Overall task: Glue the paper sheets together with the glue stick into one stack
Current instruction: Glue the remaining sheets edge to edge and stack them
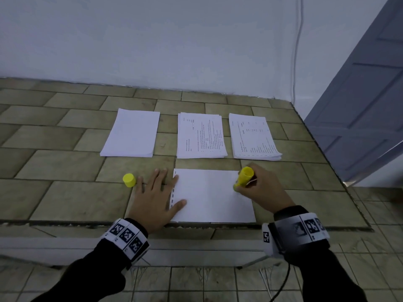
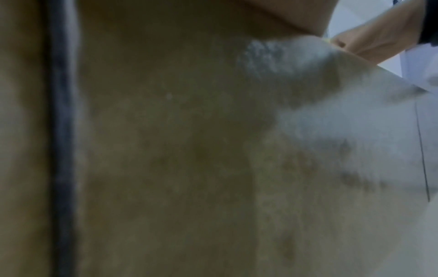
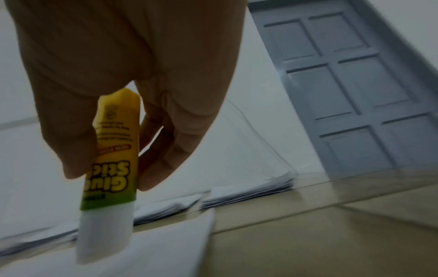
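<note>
**Gluing a sheet on the tiled bench**

The bench [image 1: 65, 162] is covered in big tan tiles set like bricks, with dark lines between them. Behind it is a plain pale wall [image 1: 174, 40]. A thin cable [image 1: 297, 51] runs down the wall near the right corner. On the right is a grey door [image 1: 359, 118] with raised panels. Below the bench edge is a floor of smaller tan tiles [image 1: 196, 282].

Three paper piles lie in a row at the back of the bench. The left pile [image 1: 130, 134] is blank on top. The middle pile [image 1: 201, 136] and the right pile [image 1: 253, 137] have print on top. Each pile has its long side running away from the person.

One blank sheet [image 1: 212, 197] lies near the front edge of the bench, with its long side running left to right. A row of small dark marks runs down its left edge.

The left hand [image 1: 156, 197] lies flat with straight, spread fingers. Its thumb and first finger rest on the left edge of the sheet, and the other fingers rest on the tile.

The right hand [image 1: 259, 188] has its fingers curled around the yellow glue stick [image 1: 243, 178]. The stick stands almost upright, leaning a little. Its white glue end [image 3: 104, 234] points down at the right side of the sheet, and its yellow bottom end points up. I cannot tell if the glue touches the paper.

The yellow cap [image 1: 129, 180] lies on the bench, just left of the left hand.
</note>
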Demonstrator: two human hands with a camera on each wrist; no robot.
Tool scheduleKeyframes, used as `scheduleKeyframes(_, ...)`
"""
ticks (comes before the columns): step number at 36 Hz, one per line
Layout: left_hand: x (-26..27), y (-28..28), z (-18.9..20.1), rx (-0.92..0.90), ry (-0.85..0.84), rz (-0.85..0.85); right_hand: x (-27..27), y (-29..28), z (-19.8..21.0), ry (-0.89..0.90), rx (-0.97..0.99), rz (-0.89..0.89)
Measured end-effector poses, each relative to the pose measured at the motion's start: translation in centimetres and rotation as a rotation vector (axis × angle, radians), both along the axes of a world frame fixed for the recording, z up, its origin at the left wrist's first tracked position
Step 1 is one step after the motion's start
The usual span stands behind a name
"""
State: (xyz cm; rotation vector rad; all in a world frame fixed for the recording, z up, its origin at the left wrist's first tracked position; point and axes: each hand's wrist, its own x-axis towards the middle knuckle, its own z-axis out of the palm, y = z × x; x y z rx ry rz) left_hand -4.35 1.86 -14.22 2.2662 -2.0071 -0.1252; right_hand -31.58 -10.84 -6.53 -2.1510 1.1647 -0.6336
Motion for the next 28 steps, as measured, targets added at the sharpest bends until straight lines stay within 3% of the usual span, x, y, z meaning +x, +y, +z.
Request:
scheduleKeyframes(7,0.0,0.0,0.0,-0.027,0.007,0.003,6.4,4.2,0.9,-0.079,0.057,0.361)
scheduleKeyframes(12,0.2,0.1,-0.2,-0.046,-0.020,-0.023,9.5,6.0,0.5,-0.038,0.030,0.491)
scheduleKeyframes(19,0.1,0.0,0.0,-0.047,-0.044,-0.020,9.7,5.9,0.1,0.022,-0.010,0.525)
scheduleKeyframes(28,-0.1,0.0,0.0,-0.054,-0.021,-0.002,2.2,2.9,0.5,-0.029,0.088,0.413)
